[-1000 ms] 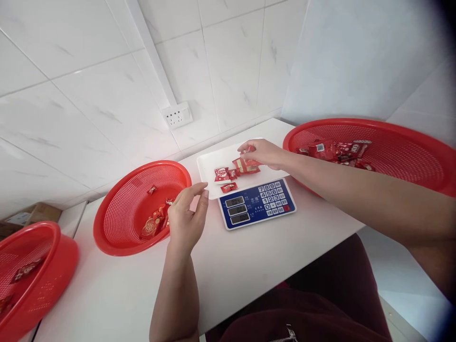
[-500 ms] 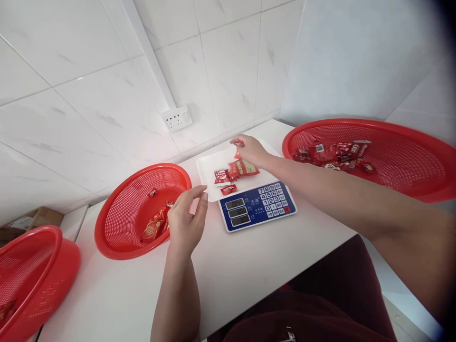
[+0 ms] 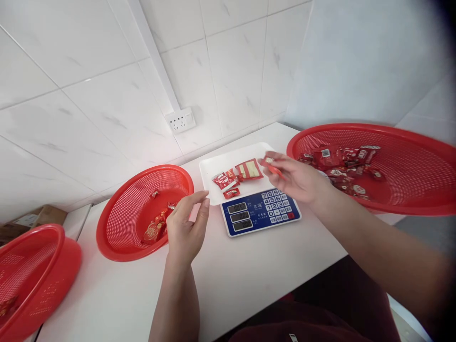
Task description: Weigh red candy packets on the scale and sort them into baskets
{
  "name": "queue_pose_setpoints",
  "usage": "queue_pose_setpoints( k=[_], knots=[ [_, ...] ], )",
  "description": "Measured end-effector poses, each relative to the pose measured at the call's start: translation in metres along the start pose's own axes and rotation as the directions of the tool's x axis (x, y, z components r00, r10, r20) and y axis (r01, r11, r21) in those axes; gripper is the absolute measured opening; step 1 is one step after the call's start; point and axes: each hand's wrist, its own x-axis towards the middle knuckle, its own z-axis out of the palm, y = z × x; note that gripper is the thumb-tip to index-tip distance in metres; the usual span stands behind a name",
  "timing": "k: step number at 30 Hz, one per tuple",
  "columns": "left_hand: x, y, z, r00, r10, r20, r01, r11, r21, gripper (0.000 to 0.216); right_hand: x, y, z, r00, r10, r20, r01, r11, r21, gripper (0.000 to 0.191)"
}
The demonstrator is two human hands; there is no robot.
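Observation:
A blue electronic scale (image 3: pixel 261 211) with a white pan (image 3: pixel 217 164) stands on the white table. Several red candy packets (image 3: pixel 235 175) lie on the pan. My right hand (image 3: pixel 294 178) hovers at the pan's right edge, above the keypad, its fingers pinched on a small red candy (image 3: pixel 270 160). My left hand (image 3: pixel 187 223) floats between the scale and the middle red basket (image 3: pixel 114 223), fingers loosely curled and apart, with nothing in them.
The middle basket holds a few red packets (image 3: pixel 155 228). A large red basket (image 3: pixel 420 190) at the right holds several red packets (image 3: pixel 342 161). A third red basket (image 3: pixel 35 280) sits at the far left. A wall socket (image 3: pixel 181 119) is behind; the table's front edge runs near my lap.
My right hand has drawn back from the far side of the pan to its right edge, carrying a small red candy. My left hand has barely moved.

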Motion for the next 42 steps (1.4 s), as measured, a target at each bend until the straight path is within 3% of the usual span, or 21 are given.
queue_pose_setpoints(
  k=[2,5,7,9,12,14,17,22,27,30,34,36,40,42],
  knots=[
    [-0.004,0.008,-0.004,0.998,0.022,0.057,-0.017,0.996,-0.093,0.014,-0.027,0.013,-0.013,0.994,0.105,0.025,-0.106,0.992,0.072,0.018],
    [-0.01,0.021,-0.005,0.955,0.108,0.278,-0.038,0.968,-0.248,0.016,-0.063,0.04,-0.028,0.971,0.229,0.075,-0.232,0.972,0.035,0.022],
    [-0.013,0.027,0.0,0.867,0.123,0.484,0.002,0.969,-0.248,0.023,-0.082,0.057,-0.034,0.94,0.314,0.132,-0.31,0.949,-0.05,0.03],
    [-0.015,0.031,0.01,0.746,0.096,0.659,0.017,0.986,-0.163,0.031,-0.096,0.069,-0.038,0.897,0.389,0.21,-0.368,0.92,-0.134,0.043],
    [-0.018,0.035,0.027,0.588,0.092,0.804,-0.037,0.995,-0.087,0.039,-0.107,0.077,-0.038,0.84,0.435,0.324,-0.377,0.898,-0.227,0.059],
    [-0.02,0.038,0.035,0.529,0.122,0.84,-0.067,0.993,-0.102,0.04,-0.11,0.079,-0.036,0.829,0.412,0.377,-0.331,0.906,-0.263,0.064],
    [-0.023,0.041,0.041,0.499,0.154,0.853,-0.096,0.988,-0.122,0.032,-0.11,0.079,-0.031,0.838,0.38,0.392,-0.262,0.91,-0.322,0.065],
    [-0.023,0.042,0.041,0.532,0.129,0.837,-0.06,0.992,-0.115,0.03,-0.107,0.079,-0.027,0.859,0.366,0.357,-0.21,0.889,-0.406,0.053],
    [-0.019,0.043,0.038,0.575,0.09,0.813,0.059,0.987,-0.15,0.031,-0.103,0.077,-0.027,0.894,0.301,0.33,-0.126,0.879,-0.459,0.041],
    [-0.017,0.045,0.035,0.576,0.066,0.815,0.142,0.973,-0.18,0.031,-0.103,0.074,-0.026,0.914,0.268,0.305,-0.077,0.851,-0.519,0.039],
    [-0.018,0.046,0.033,0.588,0.068,0.806,0.225,0.943,-0.245,0.029,-0.099,0.071,-0.024,0.891,0.265,0.368,-0.072,0.884,-0.462,0.04],
    [-0.019,0.042,0.032,0.665,0.025,0.746,0.225,0.946,-0.233,0.027,-0.091,0.068,-0.021,0.9,0.247,0.358,-0.078,0.901,-0.427,0.04],
    [-0.017,0.03,0.027,0.872,-0.119,0.475,0.211,0.966,-0.147,0.021,-0.057,0.054,-0.013,0.986,0.048,0.157,0.032,0.882,-0.471,0.038],
    [-0.013,0.024,0.02,0.93,-0.127,0.345,0.19,0.969,-0.156,0.019,-0.038,0.045,-0.009,0.993,-0.053,0.104,0.098,0.862,-0.497,0.037]
  ],
)
